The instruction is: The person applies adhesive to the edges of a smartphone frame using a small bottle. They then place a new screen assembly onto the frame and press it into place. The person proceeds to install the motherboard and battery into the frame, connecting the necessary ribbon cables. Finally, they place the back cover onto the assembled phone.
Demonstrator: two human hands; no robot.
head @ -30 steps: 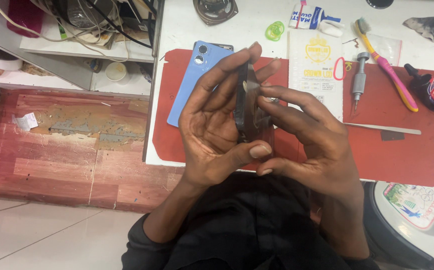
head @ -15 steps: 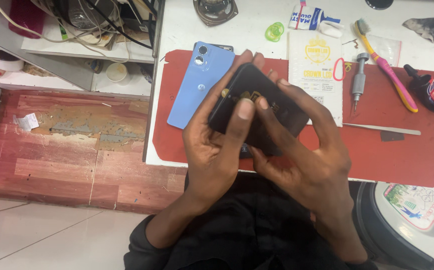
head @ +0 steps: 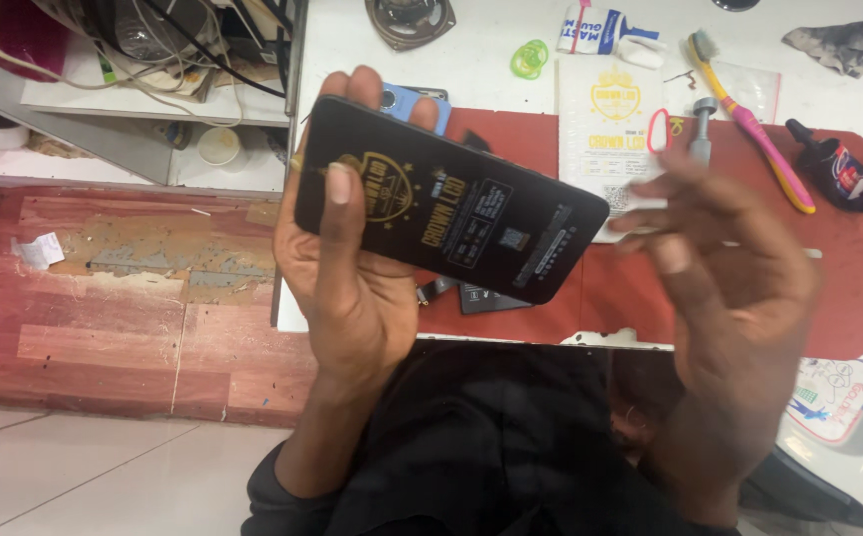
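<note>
The left hand (head: pixel 352 268) is pinching a black phone display panel (head: pixel 446 213) face-up for inspection; at three o'clock the right hand (head: pixel 734 288) is hovering spread above the red mat (head: pixel 849 298).

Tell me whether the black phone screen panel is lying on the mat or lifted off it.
Lifted. The left hand grips the black panel by one end, thumb across its face, tilted above the red mat; the right hand is open beside it.

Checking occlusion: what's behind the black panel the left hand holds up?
Behind the black panel: a blue phone corner, the red mat, a dark flat part. The rest of the phone is covered.
</note>
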